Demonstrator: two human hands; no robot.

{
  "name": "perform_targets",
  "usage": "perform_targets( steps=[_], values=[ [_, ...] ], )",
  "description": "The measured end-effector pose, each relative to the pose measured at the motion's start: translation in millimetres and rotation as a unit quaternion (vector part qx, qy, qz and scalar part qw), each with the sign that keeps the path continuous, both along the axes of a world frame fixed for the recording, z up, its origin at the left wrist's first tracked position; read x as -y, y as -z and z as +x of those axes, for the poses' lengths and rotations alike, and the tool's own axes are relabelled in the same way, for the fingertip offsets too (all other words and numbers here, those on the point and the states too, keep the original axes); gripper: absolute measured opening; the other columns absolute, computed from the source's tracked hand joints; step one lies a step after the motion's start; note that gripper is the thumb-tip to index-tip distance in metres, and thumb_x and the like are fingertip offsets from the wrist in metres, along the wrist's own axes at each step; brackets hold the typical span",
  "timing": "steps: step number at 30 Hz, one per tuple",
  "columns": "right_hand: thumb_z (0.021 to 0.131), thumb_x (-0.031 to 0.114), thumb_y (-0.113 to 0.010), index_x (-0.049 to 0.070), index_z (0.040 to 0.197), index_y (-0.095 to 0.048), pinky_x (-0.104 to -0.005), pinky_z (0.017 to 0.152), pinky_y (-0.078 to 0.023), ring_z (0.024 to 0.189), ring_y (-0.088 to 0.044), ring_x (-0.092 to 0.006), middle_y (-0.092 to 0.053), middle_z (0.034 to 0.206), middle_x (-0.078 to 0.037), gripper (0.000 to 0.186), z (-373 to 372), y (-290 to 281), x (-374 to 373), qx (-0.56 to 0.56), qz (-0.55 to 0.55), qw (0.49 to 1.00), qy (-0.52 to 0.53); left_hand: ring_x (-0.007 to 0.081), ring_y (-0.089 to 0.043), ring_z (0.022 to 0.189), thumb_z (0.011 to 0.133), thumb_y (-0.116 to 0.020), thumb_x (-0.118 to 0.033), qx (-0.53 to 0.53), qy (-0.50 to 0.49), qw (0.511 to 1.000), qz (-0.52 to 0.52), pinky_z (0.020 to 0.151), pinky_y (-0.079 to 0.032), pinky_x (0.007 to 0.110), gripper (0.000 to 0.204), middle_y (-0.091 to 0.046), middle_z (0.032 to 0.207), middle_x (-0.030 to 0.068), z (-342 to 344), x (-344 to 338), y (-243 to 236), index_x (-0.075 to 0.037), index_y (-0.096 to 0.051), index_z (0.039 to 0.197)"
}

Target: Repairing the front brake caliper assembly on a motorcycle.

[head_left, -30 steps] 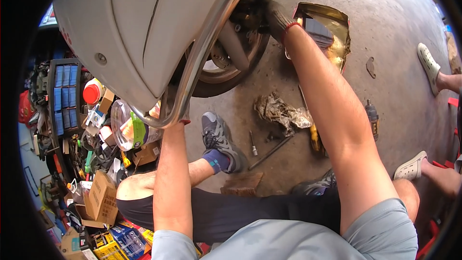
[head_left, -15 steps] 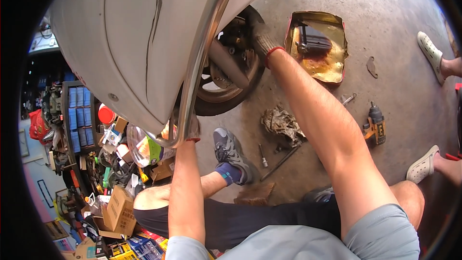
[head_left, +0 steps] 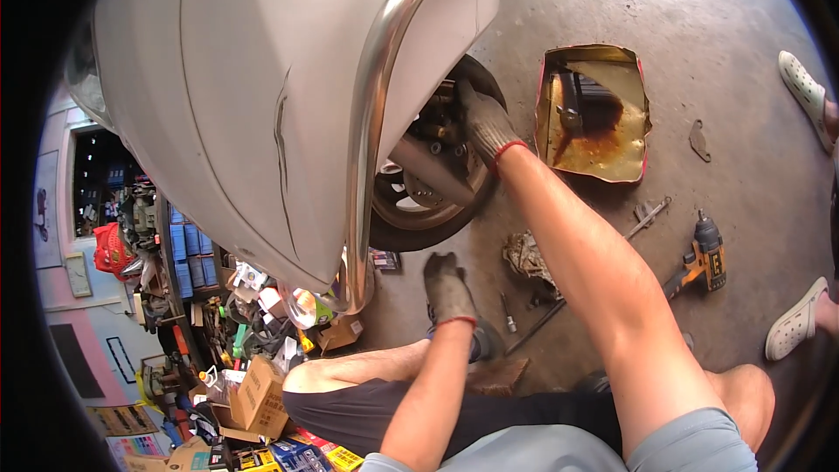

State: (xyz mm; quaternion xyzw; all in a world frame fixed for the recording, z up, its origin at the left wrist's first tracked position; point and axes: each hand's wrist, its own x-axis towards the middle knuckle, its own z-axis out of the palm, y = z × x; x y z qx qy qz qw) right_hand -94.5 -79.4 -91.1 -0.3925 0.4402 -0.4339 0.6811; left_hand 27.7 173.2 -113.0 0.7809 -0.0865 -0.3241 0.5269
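My left hand [head_left: 449, 289], in a grimy glove with a red cuff, hangs low in front of my shoe, apart from the wheel. Its fingers look loosely stretched, and nothing shows in them. My right hand [head_left: 485, 121], gloved alike, reaches to the upper right of the scooter's wheel [head_left: 421, 232], at the dark parts near its hub. The fingertips there are partly hidden, so their grip is unclear. A grey arm [head_left: 428, 170] crosses the wheel. Above stands the pale scooter body panel [head_left: 236, 114], scratched, with a chrome guard bar [head_left: 360, 140] along its edge.
An oil-stained tray [head_left: 603, 153] lies right of the wheel. Nearby are a metal plate [head_left: 699, 141], a ratchet [head_left: 648, 217], a cordless impact driver [head_left: 706, 253], a crumpled rag [head_left: 527, 260] and a socket [head_left: 510, 322]. Boxes [head_left: 262, 398] clutter the left. A person's clogs [head_left: 797, 319] show at right.
My left hand has come out from beside the chrome bar and moved right, in front of the wheel. The right hand stays by the wheel's parts. The whole view has shifted.
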Motion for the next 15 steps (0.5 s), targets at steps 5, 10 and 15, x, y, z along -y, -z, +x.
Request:
perform_targets(
  steps=[5, 10, 15],
  values=[
    [0.103, 0.044, -0.033, -0.001, 0.134, -0.055, -0.0387, 0.108, -0.037, 0.126, -0.054, -0.0346, -0.06, 0.132, -0.022, 0.059, -10, -4, -16, 0.069, 0.0, 0.997, 0.037, 0.0148, -0.059, 0.083, 0.092, -0.062, -0.009, 0.222, 0.256, 0.94, -0.043, 0.076, -0.049, 0.03, 0.024, -0.064, 0.1, 0.0048, -40, 30, -39, -0.001, -0.061, 0.115],
    [0.098, 0.032, -0.054, -0.002, 0.132, -0.057, -0.0319, 0.103, -0.042, 0.118, -0.06, -0.0239, -0.065, 0.128, -0.017, 0.049, -35, -8, -22, 0.132, 0.013, 0.991, 0.028, 0.0191, -0.062, 0.088, 0.094, -0.058, -0.009, 0.407, 0.35, 0.841, -0.061, 0.081, -0.05, 0.03, 0.021, -0.065, 0.105, 0.0126, -73, 116, -115, 0.004, -0.062, 0.11],
    [0.086, 0.027, -0.068, 0.001, 0.133, -0.057, -0.033, 0.101, -0.045, 0.116, -0.062, -0.0251, -0.065, 0.126, -0.017, 0.055, -27, -14, -25, 0.124, -0.043, 0.991, -0.009, 0.0292, -0.066, 0.097, 0.092, -0.051, -0.009, 0.728, 0.424, 0.534, -0.071, 0.082, -0.053, 0.036, 0.051, -0.065, 0.109, 0.0232, -31, 166, -118, -0.008, -0.047, 0.143]
  ],
)
